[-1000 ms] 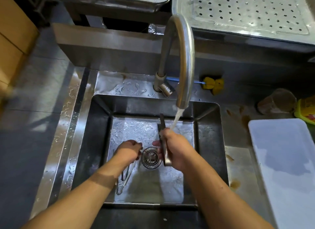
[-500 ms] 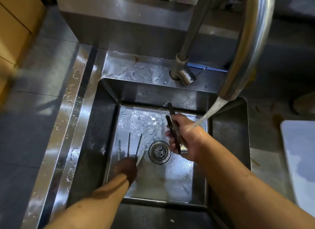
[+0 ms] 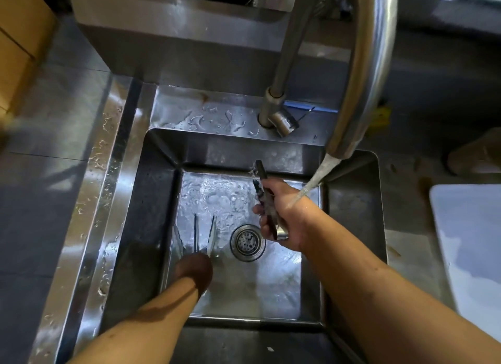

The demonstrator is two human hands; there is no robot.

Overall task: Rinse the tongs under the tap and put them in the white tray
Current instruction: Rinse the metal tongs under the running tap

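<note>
Tongs (image 3: pixel 262 192), dark and narrow with a bright metal hinge end, sit in the right hand (image 3: pixel 283 217) above the back of the sink (image 3: pixel 352 201). The fingers and thumb curl tightly round the middle of the arms, pressing them almost together. The tips point up and away, and the shiny end sticks out below the palm. Water (image 3: pixel 320 173) falls in a slanted stream from the tap (image 3: pixel 371 73) and lands on the right wrist, just beside the tongs rather than on them.

The left hand (image 3: pixel 193 271) is low in the basin, balled up with its back to the camera and its fingers folded out of sight. It grips the near ends of some slim metal utensils (image 3: pixel 195 233), whose thin prongs fan out over the wet floor of the sink. To their right is the round drain strainer (image 3: pixel 247 243), ringed and perforated.

The sink is brushed steel, square-cornered and beaded with droplets along its rim. The white tray (image 3: pixel 466 241), smooth and round-cornered, lies on the stained surface (image 3: pixel 406 255) right of the sink, well apart from the tongs.
</note>
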